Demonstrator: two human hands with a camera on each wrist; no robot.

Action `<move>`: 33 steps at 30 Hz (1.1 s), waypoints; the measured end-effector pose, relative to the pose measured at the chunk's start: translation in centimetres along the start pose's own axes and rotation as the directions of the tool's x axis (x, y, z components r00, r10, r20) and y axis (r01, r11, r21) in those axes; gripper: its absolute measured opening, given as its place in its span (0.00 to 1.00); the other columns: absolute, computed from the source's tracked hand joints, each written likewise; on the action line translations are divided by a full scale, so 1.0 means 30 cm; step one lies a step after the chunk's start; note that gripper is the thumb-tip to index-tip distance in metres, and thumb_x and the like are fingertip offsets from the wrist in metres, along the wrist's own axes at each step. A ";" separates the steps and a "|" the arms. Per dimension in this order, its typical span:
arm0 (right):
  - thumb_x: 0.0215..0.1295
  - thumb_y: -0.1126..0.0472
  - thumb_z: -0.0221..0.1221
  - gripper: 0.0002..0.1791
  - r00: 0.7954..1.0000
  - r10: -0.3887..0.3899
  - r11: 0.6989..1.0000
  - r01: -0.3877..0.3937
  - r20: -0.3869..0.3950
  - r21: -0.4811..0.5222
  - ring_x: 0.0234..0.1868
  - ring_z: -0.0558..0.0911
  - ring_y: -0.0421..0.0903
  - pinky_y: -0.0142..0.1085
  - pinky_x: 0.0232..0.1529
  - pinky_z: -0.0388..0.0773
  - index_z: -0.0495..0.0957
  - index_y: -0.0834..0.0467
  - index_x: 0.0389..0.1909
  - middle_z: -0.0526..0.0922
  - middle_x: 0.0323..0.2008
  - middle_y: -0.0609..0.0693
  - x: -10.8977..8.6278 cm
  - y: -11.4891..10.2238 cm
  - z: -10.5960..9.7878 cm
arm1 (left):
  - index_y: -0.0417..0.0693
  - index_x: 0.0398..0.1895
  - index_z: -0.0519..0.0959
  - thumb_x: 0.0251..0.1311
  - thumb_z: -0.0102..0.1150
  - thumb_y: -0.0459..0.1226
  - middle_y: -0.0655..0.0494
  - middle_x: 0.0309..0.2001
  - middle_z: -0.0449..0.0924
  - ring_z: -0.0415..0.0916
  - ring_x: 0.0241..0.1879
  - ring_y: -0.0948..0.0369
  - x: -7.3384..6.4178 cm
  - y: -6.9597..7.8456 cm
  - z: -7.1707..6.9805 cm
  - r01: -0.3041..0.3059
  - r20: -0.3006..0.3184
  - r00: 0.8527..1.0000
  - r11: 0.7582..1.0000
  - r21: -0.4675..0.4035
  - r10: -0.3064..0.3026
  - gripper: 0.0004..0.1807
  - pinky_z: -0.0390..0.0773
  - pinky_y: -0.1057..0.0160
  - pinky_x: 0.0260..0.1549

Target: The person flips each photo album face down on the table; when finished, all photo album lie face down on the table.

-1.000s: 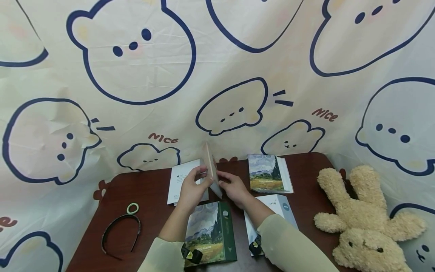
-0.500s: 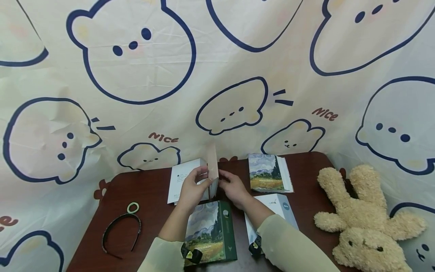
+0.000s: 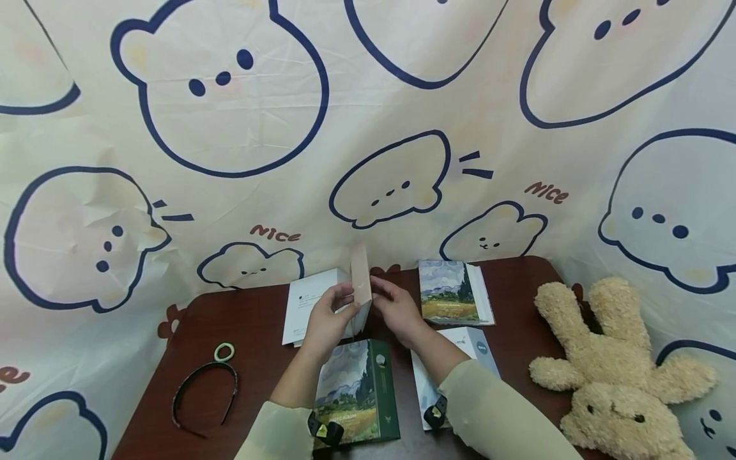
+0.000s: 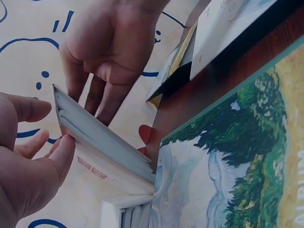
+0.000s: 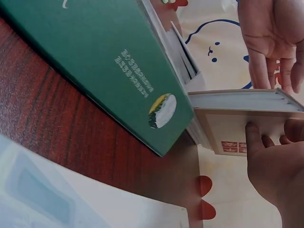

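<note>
A slim beige book (image 3: 361,281) with red square characters stands upright between the two hands, its pale page edges (image 4: 95,128) showing. From the left, the left hand (image 3: 326,322) holds it, with the thumb (image 4: 61,154) against the cover. The right hand (image 3: 399,316) supports the opposite cover, one fingertip (image 5: 252,130) lying beside the red characters (image 5: 233,146). Below the hands lies a green photo album (image 3: 351,393) with a landscape painting on its cover. Behind the left hand lies a white book (image 3: 310,300), partly covered by the hand and the beige book.
At the back right is another landscape-covered album (image 3: 448,291); a pale blue-white book (image 3: 468,345) lies partly under the right forearm. A headband (image 3: 204,390) and a light green ring (image 3: 224,351) are at left. A plush toy (image 3: 621,370) lies on the right.
The beige book has turned from a slant to nearly straight up, its lower end swinging left and its narrow side now facing the head camera more. Both hands stay around the same spot.
</note>
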State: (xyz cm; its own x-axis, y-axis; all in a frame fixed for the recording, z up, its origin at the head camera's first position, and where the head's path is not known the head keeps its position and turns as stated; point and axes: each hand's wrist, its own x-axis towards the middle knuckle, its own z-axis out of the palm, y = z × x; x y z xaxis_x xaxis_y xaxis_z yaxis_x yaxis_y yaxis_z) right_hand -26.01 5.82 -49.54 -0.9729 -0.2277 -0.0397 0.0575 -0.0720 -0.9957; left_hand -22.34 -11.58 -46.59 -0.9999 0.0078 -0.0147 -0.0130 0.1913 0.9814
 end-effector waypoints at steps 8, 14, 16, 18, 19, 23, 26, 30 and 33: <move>0.79 0.61 0.55 0.23 1.000 -0.026 1.000 0.026 -0.003 -0.005 0.68 0.76 0.51 0.48 0.65 0.76 0.74 0.50 0.72 0.74 0.70 0.51 -0.016 -0.029 -0.027 | 0.49 0.71 0.73 0.71 0.62 0.37 0.48 0.66 0.75 0.71 0.68 0.48 0.000 -0.017 0.014 0.024 0.035 0.999 1.000 0.008 -0.024 0.26 0.75 0.42 0.62; 0.78 0.57 0.58 0.23 1.000 -0.011 0.999 0.012 -0.019 0.035 0.66 0.78 0.52 0.53 0.66 0.74 0.75 0.51 0.71 0.75 0.69 0.53 -0.024 -0.040 -0.053 | 0.51 0.71 0.73 0.70 0.63 0.38 0.49 0.67 0.75 0.71 0.66 0.49 0.004 -0.040 0.030 0.024 0.061 0.998 0.999 0.046 -0.027 0.27 0.78 0.46 0.58; 0.77 0.57 0.60 0.24 1.000 -0.014 0.998 0.015 -0.014 0.059 0.65 0.78 0.53 0.55 0.66 0.74 0.75 0.53 0.71 0.75 0.67 0.55 -0.025 -0.040 -0.061 | 0.51 0.72 0.72 0.69 0.63 0.38 0.50 0.68 0.74 0.70 0.67 0.48 0.006 -0.049 0.036 0.013 0.076 0.997 0.998 0.064 -0.018 0.28 0.78 0.46 0.58; 0.76 0.56 0.61 0.25 1.000 -0.015 0.998 0.016 -0.013 0.060 0.64 0.79 0.53 0.55 0.66 0.74 0.74 0.53 0.71 0.76 0.66 0.56 -0.025 -0.038 -0.069 | 0.50 0.73 0.72 0.69 0.63 0.38 0.50 0.69 0.73 0.69 0.68 0.48 0.009 -0.057 0.041 0.000 0.089 0.996 0.997 0.077 -0.007 0.29 0.77 0.45 0.60; 0.76 0.56 0.61 0.25 1.000 -0.015 0.998 0.016 -0.013 0.057 0.64 0.79 0.53 0.54 0.65 0.74 0.74 0.53 0.71 0.77 0.66 0.56 -0.025 -0.037 -0.073 | 0.50 0.73 0.72 0.70 0.63 0.38 0.49 0.69 0.72 0.69 0.68 0.47 0.011 -0.062 0.042 -0.006 0.093 0.996 0.997 0.082 -0.002 0.29 0.77 0.44 0.60; 0.76 0.55 0.62 0.26 1.000 -0.016 0.999 0.016 -0.010 0.034 0.64 0.79 0.53 0.54 0.65 0.75 0.73 0.52 0.72 0.77 0.66 0.56 -0.028 -0.033 -0.086 | 0.49 0.71 0.73 0.70 0.63 0.39 0.49 0.69 0.72 0.69 0.68 0.46 0.018 -0.078 0.047 -0.005 0.096 0.995 0.995 0.104 -0.005 0.28 0.78 0.44 0.59; 0.76 0.56 0.61 0.26 1.000 -0.011 0.999 0.011 -0.005 0.033 0.65 0.79 0.53 0.56 0.66 0.74 0.73 0.53 0.72 0.76 0.67 0.56 -0.030 -0.031 -0.094 | 0.50 0.71 0.74 0.70 0.64 0.39 0.49 0.69 0.72 0.69 0.68 0.46 0.021 -0.092 0.050 -0.003 0.098 0.995 0.993 0.115 -0.009 0.27 0.79 0.44 0.58; 0.76 0.59 0.60 0.26 1.000 -0.016 0.999 0.016 -0.010 0.033 0.64 0.79 0.55 0.57 0.65 0.73 0.72 0.55 0.72 0.77 0.66 0.57 -0.032 -0.028 -0.106 | 0.51 0.70 0.74 0.69 0.64 0.37 0.49 0.70 0.70 0.68 0.67 0.46 0.024 -0.104 0.059 -0.015 0.103 0.995 0.994 0.106 0.004 0.26 0.80 0.45 0.57; 0.76 0.61 0.60 0.26 1.000 -0.023 0.999 0.023 -0.015 0.032 0.64 0.79 0.55 0.56 0.64 0.75 0.72 0.57 0.72 0.77 0.66 0.59 -0.033 -0.026 -0.118 | 0.50 0.70 0.75 0.69 0.64 0.36 0.48 0.70 0.69 0.68 0.67 0.46 0.023 -0.102 0.068 -0.018 0.106 0.994 0.995 0.103 0.007 0.26 0.81 0.47 0.55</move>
State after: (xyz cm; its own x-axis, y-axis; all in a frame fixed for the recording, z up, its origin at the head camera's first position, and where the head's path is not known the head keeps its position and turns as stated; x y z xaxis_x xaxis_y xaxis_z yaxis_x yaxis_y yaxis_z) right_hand -25.89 9.55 -49.03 -0.9772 -0.2114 -0.0181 0.0419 -0.1083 -0.9932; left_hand -22.99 -10.17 -49.99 -0.9932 0.1128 -0.0281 0.0060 0.2911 0.9567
